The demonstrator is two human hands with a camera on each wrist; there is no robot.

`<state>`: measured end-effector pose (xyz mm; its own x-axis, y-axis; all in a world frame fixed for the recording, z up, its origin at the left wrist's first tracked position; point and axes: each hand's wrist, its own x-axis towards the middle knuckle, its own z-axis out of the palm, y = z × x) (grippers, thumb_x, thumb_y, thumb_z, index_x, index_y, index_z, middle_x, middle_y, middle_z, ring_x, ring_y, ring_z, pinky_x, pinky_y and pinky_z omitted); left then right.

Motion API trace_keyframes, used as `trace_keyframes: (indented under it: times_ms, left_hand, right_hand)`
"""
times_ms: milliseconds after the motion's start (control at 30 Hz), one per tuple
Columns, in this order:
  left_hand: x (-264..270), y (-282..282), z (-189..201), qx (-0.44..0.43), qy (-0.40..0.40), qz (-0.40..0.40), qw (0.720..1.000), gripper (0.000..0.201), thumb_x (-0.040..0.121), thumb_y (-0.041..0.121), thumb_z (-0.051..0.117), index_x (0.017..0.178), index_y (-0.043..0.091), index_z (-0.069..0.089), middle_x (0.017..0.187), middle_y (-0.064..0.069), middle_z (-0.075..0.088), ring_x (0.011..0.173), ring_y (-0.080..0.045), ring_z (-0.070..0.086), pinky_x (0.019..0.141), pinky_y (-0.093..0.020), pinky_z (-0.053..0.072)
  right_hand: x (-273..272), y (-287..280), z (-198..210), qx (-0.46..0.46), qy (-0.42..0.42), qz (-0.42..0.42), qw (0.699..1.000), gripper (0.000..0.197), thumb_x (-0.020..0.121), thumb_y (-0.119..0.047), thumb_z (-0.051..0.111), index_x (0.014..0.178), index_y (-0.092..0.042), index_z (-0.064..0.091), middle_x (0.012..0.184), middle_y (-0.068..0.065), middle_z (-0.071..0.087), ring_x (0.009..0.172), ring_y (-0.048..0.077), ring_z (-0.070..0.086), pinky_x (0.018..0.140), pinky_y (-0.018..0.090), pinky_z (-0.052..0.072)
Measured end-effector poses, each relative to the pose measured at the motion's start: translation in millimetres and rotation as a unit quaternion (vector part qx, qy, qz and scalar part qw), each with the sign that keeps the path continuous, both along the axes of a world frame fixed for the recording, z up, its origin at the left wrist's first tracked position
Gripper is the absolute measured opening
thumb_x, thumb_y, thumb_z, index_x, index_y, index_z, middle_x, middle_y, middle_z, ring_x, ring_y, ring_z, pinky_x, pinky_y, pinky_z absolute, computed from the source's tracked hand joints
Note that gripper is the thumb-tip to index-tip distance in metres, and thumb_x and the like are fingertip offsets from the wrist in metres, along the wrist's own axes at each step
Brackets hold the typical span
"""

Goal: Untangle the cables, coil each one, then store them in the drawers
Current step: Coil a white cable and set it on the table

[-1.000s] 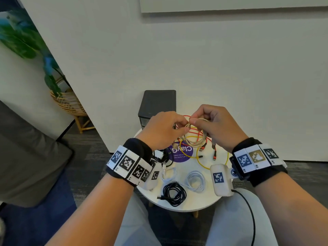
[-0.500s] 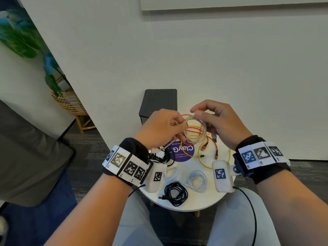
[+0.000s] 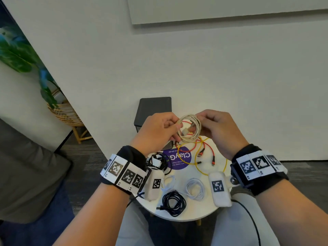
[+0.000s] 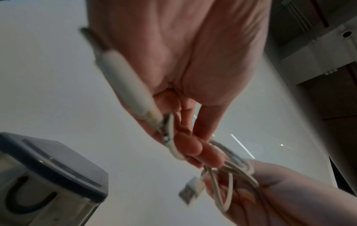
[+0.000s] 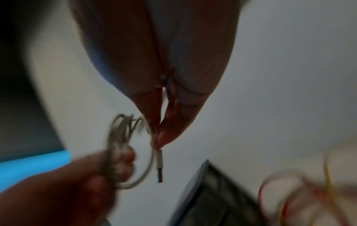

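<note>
Fingertips of both hands pinch the same cream-white braided cable coil (image 3: 190, 128), raised in the air above the round white table (image 3: 184, 215). The left hand (image 3: 156, 130) curls its fingers round the coil's left side, clamping the stacked loops so they cannot spring apart. The right hand (image 3: 218, 128) nips the top of the coil between thumb and fingertip, and in the right wrist view the cable's USB plug (image 5: 160, 166) hangs just below that pinch. Holding the free end this way probably lets the person tuck it through the loops to lock the coil, though that is a judgement.

Below the hands, a red cable (image 3: 204, 148) and a yellow cable (image 3: 200, 162) lie loose and crossing each other on the far part of the table, apparently not yet coiled. Nearer the person lie two small white cable coils (image 3: 195, 188), a black cable coil (image 3: 174, 204), and a dark tangle beside the left wrist. A purple round sticker (image 3: 179, 158) sits on the tabletop. The dark grey drawer unit (image 3: 154, 110) stands at the table's far edge against the wall, so finished coils wait within reach of it.
</note>
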<state>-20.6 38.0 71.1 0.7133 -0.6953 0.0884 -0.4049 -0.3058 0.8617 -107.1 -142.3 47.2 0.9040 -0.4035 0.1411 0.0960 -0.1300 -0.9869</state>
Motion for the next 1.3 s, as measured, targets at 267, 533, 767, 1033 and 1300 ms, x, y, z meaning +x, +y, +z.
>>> trace_keyframes:
  times_ms: [267,533,767,1033,1300]
  left_hand:
    - [3,-2,2,0.018,-0.054,0.023,0.998,0.011,0.101,0.016,0.062,0.097,0.010,0.070,0.072,-0.003,0.075,0.064,-0.008,0.073,0.067,-0.022,0.058]
    - [6,2,4,0.040,-0.094,0.017,0.995,0.010,0.101,0.019,0.061,0.100,0.013,0.069,0.076,-0.001,0.075,0.064,-0.008,0.072,0.070,-0.028,0.060]
    - [0,-1,-2,0.060,-0.087,0.037,0.994,0.012,0.102,0.022,0.058,0.100,0.013,0.067,0.067,0.003,0.073,0.059,-0.004,0.069,0.067,-0.019,0.057]
    - [-2,-10,-2,-0.013,-0.004,0.098,0.995,0.012,0.098,0.012,0.060,0.090,0.007,0.067,0.063,-0.003,0.073,0.057,-0.013,0.071,0.058,-0.021,0.055]
    - [-1,-17,-1,-0.110,0.025,0.180,0.977,0.012,0.099,0.014,0.062,0.094,0.007,0.070,0.069,-0.003,0.075,0.067,-0.014,0.075,0.062,-0.020,0.058]
  right_hand:
    - [-2,18,1,0.108,-0.017,0.037,0.993,0.027,0.082,0.005,0.075,0.106,-0.005,0.067,0.090,0.019,0.074,0.077,0.028,0.071,0.076,0.039,0.060]
    - [-4,9,-2,0.274,0.010,0.186,0.943,0.046,0.074,-0.012,0.080,0.118,-0.009,0.066,0.094,0.013,0.071,0.088,0.027,0.064,0.085,0.038,0.047]
    - [-2,1,10,-0.231,0.032,0.052,0.971,0.030,0.083,-0.012,0.080,0.105,-0.021,0.061,0.075,-0.004,0.072,0.072,0.018,0.066,0.074,0.038,0.054]
    - [-5,0,4,-0.103,0.001,-0.025,0.994,0.023,0.093,-0.030,0.070,0.111,-0.029,0.058,0.097,0.001,0.067,0.081,0.018,0.067,0.074,0.037,0.056]
    - [-22,41,-31,0.160,0.122,0.195,0.960,0.026,0.104,-0.017,0.052,0.128,-0.014,0.059,0.110,0.016,0.074,0.095,0.025,0.068,0.077,0.035,0.054]
